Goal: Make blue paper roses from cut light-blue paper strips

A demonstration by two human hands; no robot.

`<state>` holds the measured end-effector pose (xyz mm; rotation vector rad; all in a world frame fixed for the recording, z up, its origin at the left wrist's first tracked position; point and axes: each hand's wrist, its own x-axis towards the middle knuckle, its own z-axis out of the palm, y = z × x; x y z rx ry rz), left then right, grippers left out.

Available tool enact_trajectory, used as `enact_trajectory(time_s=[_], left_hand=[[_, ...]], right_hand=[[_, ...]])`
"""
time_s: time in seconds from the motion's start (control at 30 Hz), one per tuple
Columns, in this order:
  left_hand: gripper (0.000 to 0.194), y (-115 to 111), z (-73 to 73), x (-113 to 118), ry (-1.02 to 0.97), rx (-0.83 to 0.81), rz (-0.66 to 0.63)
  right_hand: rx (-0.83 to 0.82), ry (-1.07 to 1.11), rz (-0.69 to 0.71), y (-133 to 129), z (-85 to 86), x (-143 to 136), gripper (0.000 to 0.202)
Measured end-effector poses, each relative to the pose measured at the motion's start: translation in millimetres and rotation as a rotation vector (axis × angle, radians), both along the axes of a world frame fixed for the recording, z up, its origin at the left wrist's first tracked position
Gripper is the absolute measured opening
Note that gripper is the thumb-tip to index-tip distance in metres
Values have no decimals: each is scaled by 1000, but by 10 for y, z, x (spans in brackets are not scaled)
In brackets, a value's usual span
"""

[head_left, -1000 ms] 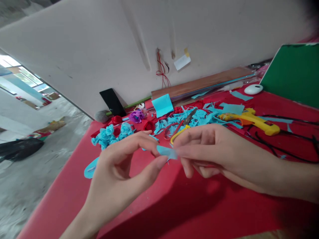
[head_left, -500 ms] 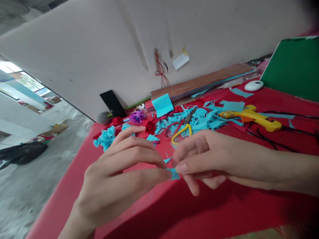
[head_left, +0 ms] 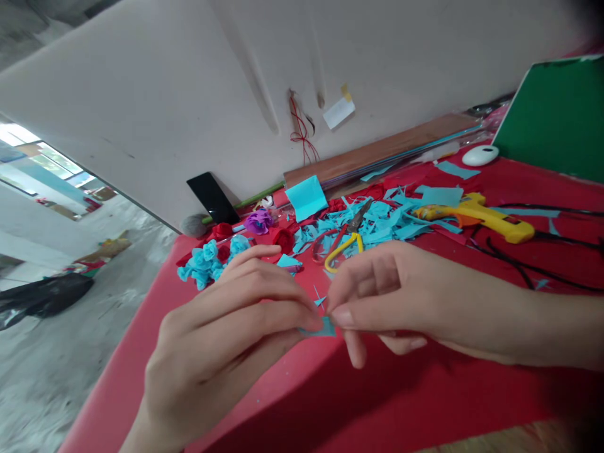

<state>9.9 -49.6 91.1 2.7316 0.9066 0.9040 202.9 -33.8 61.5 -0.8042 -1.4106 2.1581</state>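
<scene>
A small blue paper piece is stretched between my two hands above the red table. My left hand pinches its left part, with the fingertips over it. On its right end, my right hand closes thumb and forefinger, the other fingers curled or hanging below. Just beyond the hands lie thin blue scraps and scissors with red and yellow handles. Blue paper flowers sit behind my left hand.
Behind are a heap of blue cuttings, a yellow glue gun with black cables, a white mouse, a green board, a black phone and a purple flower. The red table's left edge borders the floor.
My left fingers have shifted over the blue paper, which now lies flatter between the hands. My right hand keeps its pinch with little movement. The view has shifted slightly.
</scene>
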Motion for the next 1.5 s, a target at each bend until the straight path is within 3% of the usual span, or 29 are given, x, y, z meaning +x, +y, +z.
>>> enact_trajectory(time_s=[0.27,0.47,0.9,1.03,1.27,1.5], left_hand=[[19,-52,-80,-28,-143,-115,65],[22,-72,-81,33,-239,-198,98],[30,-76,-223,143,-587,-414,189],[30,-71,-213,154,-611,-468,182],[30,-83,-206,172,-663,-456,220],[26,-94,-200,161,-595,-440,238]], right_hand=[[144,-141,-75,-50,94,13,8],[454,-108,-279,-107,12,-18,9],[714,-162,-390,-138,-87,-28,5],[725,-153,-403,-100,-58,-44,4],[602,-163,-338,-94,12,-39,6],[642,-229,-321,-77,21,-26,7]])
